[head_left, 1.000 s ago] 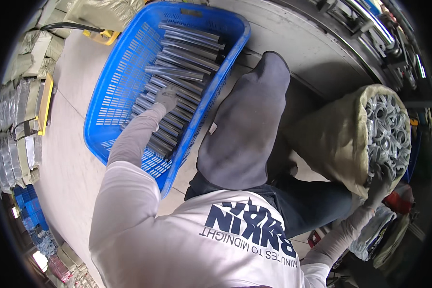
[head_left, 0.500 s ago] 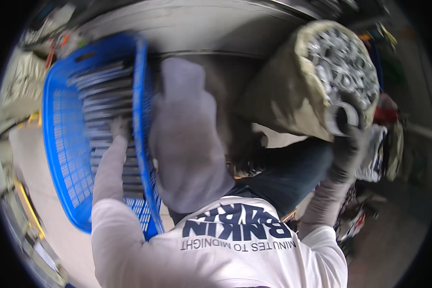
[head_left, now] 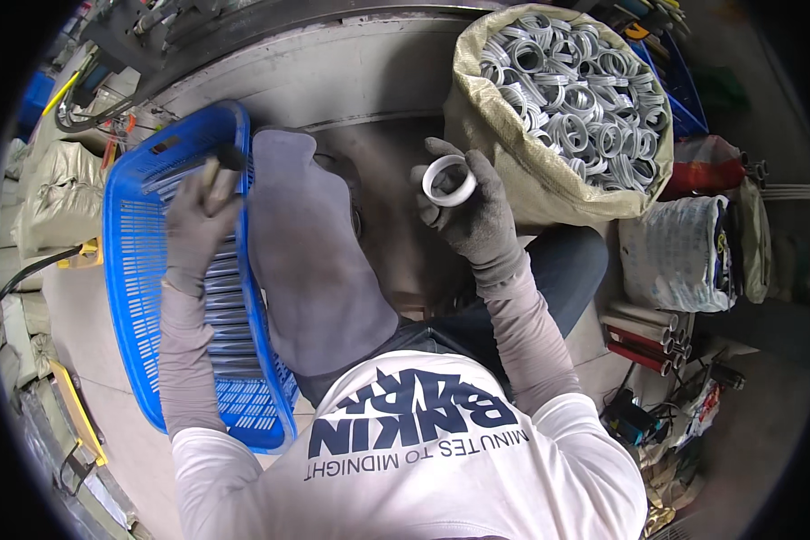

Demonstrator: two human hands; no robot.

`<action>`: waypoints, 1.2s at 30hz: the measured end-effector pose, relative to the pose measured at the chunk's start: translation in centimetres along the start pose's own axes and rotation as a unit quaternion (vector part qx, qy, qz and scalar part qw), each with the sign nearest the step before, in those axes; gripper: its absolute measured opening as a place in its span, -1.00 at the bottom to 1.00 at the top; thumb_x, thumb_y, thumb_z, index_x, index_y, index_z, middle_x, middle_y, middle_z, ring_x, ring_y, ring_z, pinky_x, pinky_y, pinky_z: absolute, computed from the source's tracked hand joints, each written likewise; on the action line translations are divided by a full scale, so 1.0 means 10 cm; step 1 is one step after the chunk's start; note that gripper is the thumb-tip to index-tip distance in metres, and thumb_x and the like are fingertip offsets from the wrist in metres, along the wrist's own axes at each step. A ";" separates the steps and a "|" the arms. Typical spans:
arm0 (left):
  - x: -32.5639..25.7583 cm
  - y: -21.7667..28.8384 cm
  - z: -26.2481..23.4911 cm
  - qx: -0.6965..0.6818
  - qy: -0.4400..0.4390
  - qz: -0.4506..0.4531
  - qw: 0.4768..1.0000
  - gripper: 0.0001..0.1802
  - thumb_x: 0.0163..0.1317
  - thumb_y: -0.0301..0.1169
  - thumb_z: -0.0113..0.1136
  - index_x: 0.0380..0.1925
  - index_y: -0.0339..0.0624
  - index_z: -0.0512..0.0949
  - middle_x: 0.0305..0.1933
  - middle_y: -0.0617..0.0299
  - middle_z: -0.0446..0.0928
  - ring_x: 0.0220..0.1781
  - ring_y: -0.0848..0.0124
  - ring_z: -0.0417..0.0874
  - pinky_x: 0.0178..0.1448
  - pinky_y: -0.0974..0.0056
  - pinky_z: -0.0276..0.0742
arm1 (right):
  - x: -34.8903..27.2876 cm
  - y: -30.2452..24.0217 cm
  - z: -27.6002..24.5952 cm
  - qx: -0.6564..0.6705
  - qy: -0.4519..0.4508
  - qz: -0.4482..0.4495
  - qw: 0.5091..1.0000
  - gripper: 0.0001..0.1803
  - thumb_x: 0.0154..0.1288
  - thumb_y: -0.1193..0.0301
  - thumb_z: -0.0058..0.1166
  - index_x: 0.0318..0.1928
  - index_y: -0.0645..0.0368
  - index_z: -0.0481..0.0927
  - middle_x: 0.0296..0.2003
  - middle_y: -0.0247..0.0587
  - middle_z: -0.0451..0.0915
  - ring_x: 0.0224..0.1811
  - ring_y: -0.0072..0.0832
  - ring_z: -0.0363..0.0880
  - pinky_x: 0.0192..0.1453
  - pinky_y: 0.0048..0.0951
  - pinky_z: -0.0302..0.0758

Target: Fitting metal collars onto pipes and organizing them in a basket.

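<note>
Right hand [head_left: 470, 209], grey knit glove, fingers curled around a white plastic ring [head_left: 449, 181], held upright-ish in the fingertips above the lap, just beside the near-left rim of the woven sack [head_left: 549, 184]. Sack mouth open, packed to the rim with more white rings [head_left: 585, 94], leaning against the dark curved machine edge at the top.

Left hand [head_left: 196, 225], also gloved, clenched on a short grey metal tube [head_left: 212, 173], lifted over the far end of the blue slotted crate [head_left: 135, 297]. Tube tip blurred, exact grip depth not readable. More grey tubes [head_left: 225, 306] stacked lengthwise along the crate floor under the forearm, running toward the near corner.

Crate right wall touching the grey padded knee cover [head_left: 310, 261]; no gap there. Between knee cover and sack: narrow strip of dusty concrete floor [head_left: 387, 144], the only free lane in front of the body.

Left of crate: beige sacks [head_left: 58, 193] and a yellow tool [head_left: 81, 254] tight against the crate's left wall, little clearance. Right side: clear bag of parts [head_left: 679, 252] just below the sack, red and white tube ends [head_left: 643, 337] near it on the floor, cable clutter at lower right. Hands well apart, knee cover between them
</note>
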State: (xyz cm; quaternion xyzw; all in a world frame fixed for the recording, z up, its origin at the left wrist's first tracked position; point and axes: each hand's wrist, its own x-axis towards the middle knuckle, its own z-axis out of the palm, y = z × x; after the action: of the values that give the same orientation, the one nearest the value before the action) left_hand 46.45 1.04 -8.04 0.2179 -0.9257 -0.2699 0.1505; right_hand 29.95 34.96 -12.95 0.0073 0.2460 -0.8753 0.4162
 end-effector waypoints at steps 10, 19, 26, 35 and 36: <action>-0.06 1.44 0.89 0.176 -0.114 0.289 0.934 -0.59 0.00 -0.19 0.41 -0.16 -0.09 0.59 -0.26 0.11 0.61 -0.17 0.09 0.68 -0.08 0.00 0.56 | -0.13 0.02 -0.08 -0.272 0.088 -0.152 0.946 -0.60 0.40 0.38 0.26 0.16 0.33 0.59 -0.14 -0.31 0.65 -0.17 -0.69 0.47 -0.05 -0.59 0.43; -0.10 1.44 1.00 0.165 -0.117 0.291 0.935 -0.58 -0.01 -0.19 0.42 -0.15 -0.09 0.59 -0.22 0.09 0.64 -0.16 0.08 0.69 0.00 0.03 0.59 | -0.11 0.15 -0.05 -0.457 0.030 -0.169 0.872 -0.50 0.57 0.24 -0.12 0.32 0.30 0.53 0.12 -0.14 0.65 0.15 -0.32 0.61 0.37 -0.33 0.44; -0.11 1.49 1.08 0.148 -0.106 0.282 0.942 -0.57 0.03 -0.18 0.43 -0.12 -0.09 0.59 -0.23 0.11 0.63 -0.15 0.10 0.70 0.02 0.03 0.58 | 0.03 0.43 -0.14 -0.421 0.114 -0.361 0.825 -0.59 0.67 0.23 -0.11 0.12 0.31 0.64 -0.06 -0.10 0.70 -0.04 -0.39 0.70 0.17 -0.40 0.57; -0.10 1.48 1.08 0.152 -0.134 0.273 0.941 -0.53 0.03 -0.19 0.45 -0.07 -0.11 0.57 -0.20 0.11 0.63 -0.10 0.12 0.69 0.04 0.05 0.56 | 0.04 0.40 0.00 -0.385 0.133 -0.261 0.875 -0.72 0.62 0.39 -0.01 0.13 0.30 0.60 -0.06 -0.12 0.68 -0.04 -0.43 0.66 0.13 -0.42 0.57; -0.09 1.45 1.06 0.147 -0.140 0.279 0.939 -0.51 0.02 -0.18 0.46 -0.07 -0.11 0.57 -0.20 0.12 0.63 -0.10 0.12 0.70 0.05 0.05 0.56 | 0.05 0.41 0.00 -0.454 0.143 -0.263 0.839 -0.70 0.64 0.34 -0.01 0.10 0.35 0.60 -0.09 -0.14 0.69 -0.07 -0.46 0.65 0.10 -0.41 0.58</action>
State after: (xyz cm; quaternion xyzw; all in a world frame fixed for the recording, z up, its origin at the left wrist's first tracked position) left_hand 38.34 17.08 -8.58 -0.0691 -0.9905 -0.1055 0.0548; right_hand 32.63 32.40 -14.78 -0.1224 0.6652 -0.7314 0.0872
